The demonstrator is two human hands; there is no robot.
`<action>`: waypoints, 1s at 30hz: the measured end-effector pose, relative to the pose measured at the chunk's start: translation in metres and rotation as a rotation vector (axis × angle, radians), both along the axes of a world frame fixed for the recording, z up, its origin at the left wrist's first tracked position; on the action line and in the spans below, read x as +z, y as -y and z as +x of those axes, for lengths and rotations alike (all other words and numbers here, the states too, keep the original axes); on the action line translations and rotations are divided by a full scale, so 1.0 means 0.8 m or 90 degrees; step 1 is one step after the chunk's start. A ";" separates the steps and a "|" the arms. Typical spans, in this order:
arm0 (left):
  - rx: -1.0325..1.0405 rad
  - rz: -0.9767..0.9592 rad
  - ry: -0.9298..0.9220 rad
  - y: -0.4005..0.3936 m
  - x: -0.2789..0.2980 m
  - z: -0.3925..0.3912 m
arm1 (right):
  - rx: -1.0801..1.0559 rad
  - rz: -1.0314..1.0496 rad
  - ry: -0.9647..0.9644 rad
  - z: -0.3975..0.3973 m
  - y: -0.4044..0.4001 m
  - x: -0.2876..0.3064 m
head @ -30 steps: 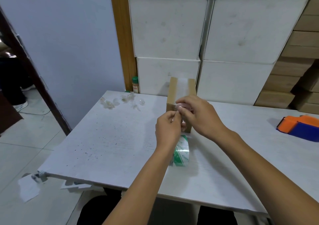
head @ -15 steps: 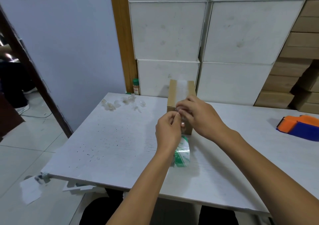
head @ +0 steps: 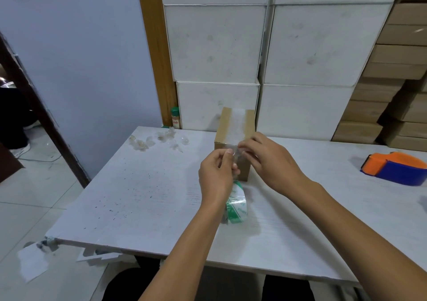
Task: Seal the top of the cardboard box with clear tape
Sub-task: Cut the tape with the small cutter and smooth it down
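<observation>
A small brown cardboard box (head: 226, 127) stands at the middle of the white table (head: 143, 196), with a strip of clear tape (head: 238, 125) running along its top. At the box's near edge my left hand (head: 216, 176) and my right hand (head: 269, 162) both pinch the tape's free end (head: 235, 151) between fingertips. A roll of clear tape with a green-printed core (head: 235, 204) lies on the table just below my left hand, partly hidden by it.
An orange and blue tape dispenser (head: 396, 170) sits at the table's right. Crumpled bits of clear tape (head: 157, 140) lie at the far left corner. White cartons (head: 217, 44) and brown boxes (head: 397, 74) are stacked behind. A green-capped bottle (head: 176, 117) stands by the wall.
Both hands have stayed at the box's near edge on the tape end, with the fingers shifting slightly. The box and the roll have not moved.
</observation>
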State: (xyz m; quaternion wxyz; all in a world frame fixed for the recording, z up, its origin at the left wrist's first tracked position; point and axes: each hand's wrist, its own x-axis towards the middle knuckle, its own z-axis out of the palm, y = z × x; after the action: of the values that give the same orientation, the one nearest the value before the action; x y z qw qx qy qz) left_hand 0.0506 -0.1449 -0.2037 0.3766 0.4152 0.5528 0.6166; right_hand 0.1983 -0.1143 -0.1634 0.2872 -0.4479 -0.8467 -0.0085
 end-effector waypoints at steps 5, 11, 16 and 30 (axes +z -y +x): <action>0.011 0.005 0.030 0.004 -0.003 -0.008 | -0.024 0.010 0.002 0.024 0.010 -0.015; 0.003 0.024 0.089 0.030 -0.004 -0.022 | -0.086 -0.122 -0.231 0.043 0.039 -0.064; 0.003 -0.009 0.141 0.048 -0.022 -0.033 | -0.217 -0.233 -0.208 0.070 0.044 -0.120; 0.007 -0.023 0.226 0.060 -0.045 -0.054 | 0.023 -0.371 -0.148 -0.049 0.113 -0.084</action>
State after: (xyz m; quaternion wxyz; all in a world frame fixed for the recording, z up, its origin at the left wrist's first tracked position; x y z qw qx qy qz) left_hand 0.0073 -0.1926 -0.2394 0.4722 0.2898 0.4907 0.6725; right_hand 0.1595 -0.2046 -0.2304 0.2415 -0.4942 -0.7828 0.2909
